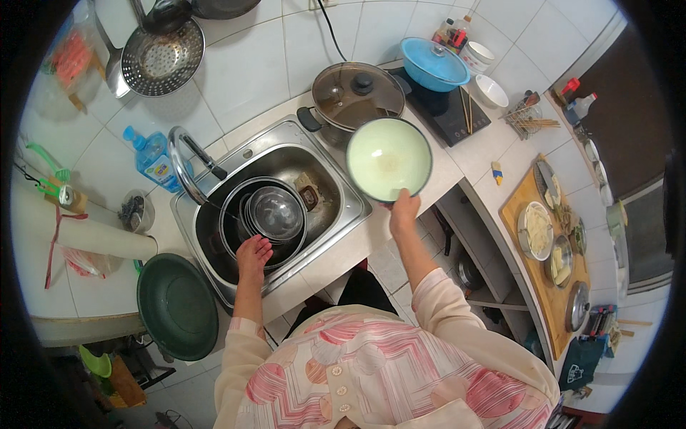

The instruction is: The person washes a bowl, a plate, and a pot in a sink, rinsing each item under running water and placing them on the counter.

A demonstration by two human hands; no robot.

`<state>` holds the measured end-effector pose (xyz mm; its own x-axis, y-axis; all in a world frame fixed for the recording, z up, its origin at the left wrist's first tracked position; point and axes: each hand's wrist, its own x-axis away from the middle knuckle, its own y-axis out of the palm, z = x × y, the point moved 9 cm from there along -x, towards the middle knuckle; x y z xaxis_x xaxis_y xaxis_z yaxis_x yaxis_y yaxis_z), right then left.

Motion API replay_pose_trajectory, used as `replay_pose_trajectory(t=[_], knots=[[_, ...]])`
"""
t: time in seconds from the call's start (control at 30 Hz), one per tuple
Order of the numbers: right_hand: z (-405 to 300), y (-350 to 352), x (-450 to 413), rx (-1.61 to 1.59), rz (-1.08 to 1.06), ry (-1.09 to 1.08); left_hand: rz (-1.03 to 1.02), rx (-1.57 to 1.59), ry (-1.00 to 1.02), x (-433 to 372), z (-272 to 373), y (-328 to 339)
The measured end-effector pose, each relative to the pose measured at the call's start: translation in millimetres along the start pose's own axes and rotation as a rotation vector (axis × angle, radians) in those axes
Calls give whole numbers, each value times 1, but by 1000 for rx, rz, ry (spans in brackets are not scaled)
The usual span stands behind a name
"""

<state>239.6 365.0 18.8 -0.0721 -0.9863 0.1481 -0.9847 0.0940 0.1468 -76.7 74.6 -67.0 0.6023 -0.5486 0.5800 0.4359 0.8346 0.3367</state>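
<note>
My right hand grips the near rim of a pale green bowl with a dark edge. The bowl is tilted so that its inside faces me, just right of the steel sink. Over the sink's near edge, my left hand is extended palm up and holds nothing. Its fingertips are close to a stack of bowls, the top one clear or shiny. That stack sits inside a larger round metal basin in the sink; whether my left hand touches the basin I cannot tell.
A curved faucet arches over the sink, beside a blue soap bottle. A lidded pot stands behind the green bowl, near an induction cooktop. A dark green basin leans at left. A cutting board holds food bowls.
</note>
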Motion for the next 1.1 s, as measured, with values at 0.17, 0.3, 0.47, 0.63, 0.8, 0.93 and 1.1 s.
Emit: replay_pose_trajectory(t=[0.17, 0.3, 0.47, 0.63, 0.8, 0.93, 1.1], knots=[[7, -50, -37, -242, 154, 182, 42, 42, 10, 1, 2, -1], [11, -67, -54, -209, 211, 252, 8, 68, 45, 1, 7, -6], [18, -72, -66, -146, 222, 312, 88, 79, 59, 2, 6, -26], [26, -72, -78, -143, 132, 400, 136, 93, 71, 3, 8, -29], [3, -78, -86, 127, -214, 594, 239, 59, 106, 2, 11, -6], [-33, -140, -143, 556, -455, 559, 278, 71, 167, -3, 10, 20], [-106, -229, -336, 158, -44, 173, 594, 129, 307, -3, 1, 9]])
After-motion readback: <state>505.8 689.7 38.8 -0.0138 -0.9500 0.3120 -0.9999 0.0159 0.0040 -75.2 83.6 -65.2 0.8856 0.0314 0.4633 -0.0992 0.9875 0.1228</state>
